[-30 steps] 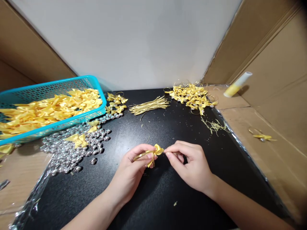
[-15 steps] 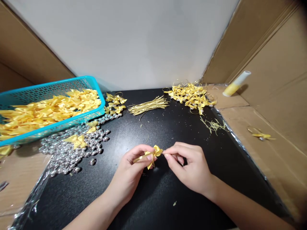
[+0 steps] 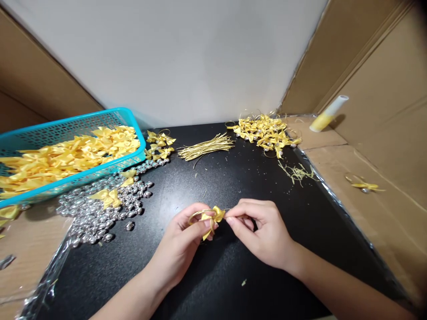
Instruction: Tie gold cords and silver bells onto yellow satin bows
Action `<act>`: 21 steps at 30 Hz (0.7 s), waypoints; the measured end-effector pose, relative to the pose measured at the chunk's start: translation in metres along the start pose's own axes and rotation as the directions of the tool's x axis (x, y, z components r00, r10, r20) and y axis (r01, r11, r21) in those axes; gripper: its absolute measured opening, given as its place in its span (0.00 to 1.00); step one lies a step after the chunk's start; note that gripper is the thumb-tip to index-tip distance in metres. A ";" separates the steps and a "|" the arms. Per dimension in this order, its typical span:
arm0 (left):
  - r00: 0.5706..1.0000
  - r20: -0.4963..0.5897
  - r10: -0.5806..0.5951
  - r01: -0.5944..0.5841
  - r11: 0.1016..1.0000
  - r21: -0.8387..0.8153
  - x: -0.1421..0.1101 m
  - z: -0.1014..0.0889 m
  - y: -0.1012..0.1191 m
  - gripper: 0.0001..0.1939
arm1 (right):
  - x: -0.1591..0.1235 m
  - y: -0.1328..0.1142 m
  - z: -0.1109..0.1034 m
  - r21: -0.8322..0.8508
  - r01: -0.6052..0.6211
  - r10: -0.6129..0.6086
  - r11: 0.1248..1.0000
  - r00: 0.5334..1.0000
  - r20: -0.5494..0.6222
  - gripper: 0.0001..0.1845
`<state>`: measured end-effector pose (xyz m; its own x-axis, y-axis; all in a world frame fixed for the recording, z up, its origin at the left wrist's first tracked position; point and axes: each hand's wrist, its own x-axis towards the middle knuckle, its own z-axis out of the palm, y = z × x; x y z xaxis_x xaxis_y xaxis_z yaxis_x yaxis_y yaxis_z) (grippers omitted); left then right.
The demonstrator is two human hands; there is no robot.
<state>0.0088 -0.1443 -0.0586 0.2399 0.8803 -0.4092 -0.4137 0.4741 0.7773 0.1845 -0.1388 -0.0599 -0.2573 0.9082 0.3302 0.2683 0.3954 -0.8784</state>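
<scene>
A yellow ribbon bow (image 3: 217, 215) is pinched between the thumb and fingers of my left hand (image 3: 190, 231), over the middle of the black tabletop (image 3: 213, 275). A gold cord (image 3: 196, 213) curves in a loop from the bow above my left thumb. My right hand (image 3: 258, 229) is closed just right of the bow, thumb and forefinger pressed together on a thin end of cord. A bundle of cut gold cords (image 3: 207, 146) lies behind my hands.
A teal basket (image 3: 138, 133) of yellow bows stands at the left. Silver beads (image 3: 96, 218) spread before it, with a few bows on them. Beaded bows (image 3: 263, 131) pile up at the back right, near cord scraps (image 3: 298, 172). A tube (image 3: 328, 114) stands on the cardboard.
The gold cord at my left thumb, nearly flat before, now bends up into an open loop. Both hands stay in almost the same place around the bow.
</scene>
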 end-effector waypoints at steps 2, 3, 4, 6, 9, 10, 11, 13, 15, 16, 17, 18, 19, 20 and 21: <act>1.000 -0.001 0.005 -0.005 1.000 0.000 0.000 0.001 0.000 0.07 | 0.001 0.000 0.000 0.010 0.007 -0.007 1.000 1.000 0.003 0.08; 1.000 0.001 0.007 -0.007 1.000 0.004 0.000 0.001 0.000 0.07 | 0.001 0.000 0.000 0.014 0.007 -0.007 1.000 1.000 0.004 0.08; 1.000 0.006 0.007 -0.007 1.000 0.008 0.000 0.002 0.000 0.07 | 0.001 0.000 0.000 0.019 0.007 -0.007 1.000 1.000 0.003 0.08; 1.000 0.015 0.001 -0.001 1.000 0.011 0.000 0.002 0.001 0.07 | 0.002 0.000 0.000 0.026 0.005 -0.005 1.000 1.000 0.002 0.08; 1.000 0.017 -0.012 0.012 1.000 -0.009 0.000 0.002 0.002 0.08 | 0.002 0.001 -0.001 0.017 0.003 -0.003 1.000 1.000 0.001 0.08; 1.000 0.019 -0.013 0.013 1.000 -0.016 0.000 0.001 0.002 0.07 | 0.002 0.001 -0.001 0.012 0.004 -0.005 1.000 1.000 0.003 0.08; 1.000 0.022 -0.013 0.013 1.000 -0.020 -0.001 0.001 0.002 0.07 | 0.002 0.001 -0.002 0.009 0.006 -0.006 1.000 1.000 0.005 0.08; 0.999 0.036 -0.010 0.011 1.000 -0.026 -0.001 0.001 0.002 0.07 | 0.002 0.002 -0.002 0.006 0.009 -0.009 1.000 1.000 0.011 0.09; 0.999 0.044 -0.003 0.005 0.999 -0.035 -0.001 0.001 0.002 0.07 | 0.002 0.001 -0.002 0.007 0.012 -0.012 1.000 1.000 0.020 0.09; 0.999 0.047 0.000 0.002 0.999 -0.039 -0.001 0.001 0.002 0.07 | 0.002 0.001 -0.002 0.008 0.015 -0.015 1.000 1.000 0.025 0.09; 0.999 0.048 0.002 0.000 0.999 -0.041 -0.001 0.002 0.002 0.07 | 0.002 0.001 -0.003 0.010 0.017 -0.018 1.000 0.999 0.031 0.09; 0.999 0.048 0.001 0.001 0.999 -0.041 -0.001 0.002 0.002 0.07 | 0.002 0.001 -0.003 0.012 0.020 -0.020 1.000 0.999 0.035 0.09; 0.999 0.044 -0.003 0.004 0.999 -0.037 -0.001 0.003 0.002 0.07 | 0.002 0.001 -0.003 0.015 0.021 -0.021 1.000 0.999 0.038 0.09; 0.999 0.039 -0.008 0.009 0.999 -0.032 -0.001 0.003 0.002 0.07 | 0.002 0.001 -0.003 0.017 0.020 -0.021 1.000 0.999 0.040 0.09; 0.999 0.032 -0.012 0.013 0.999 -0.029 -0.001 0.003 0.003 0.06 | 0.002 0.002 -0.003 0.017 0.019 -0.020 1.000 0.999 0.042 0.09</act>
<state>0.0104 -0.1440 -0.0546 0.2728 0.8735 -0.4032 -0.4359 0.4859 0.7576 0.1874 -0.1355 -0.0593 -0.3010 0.8936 0.3329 0.2476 0.4103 -0.8777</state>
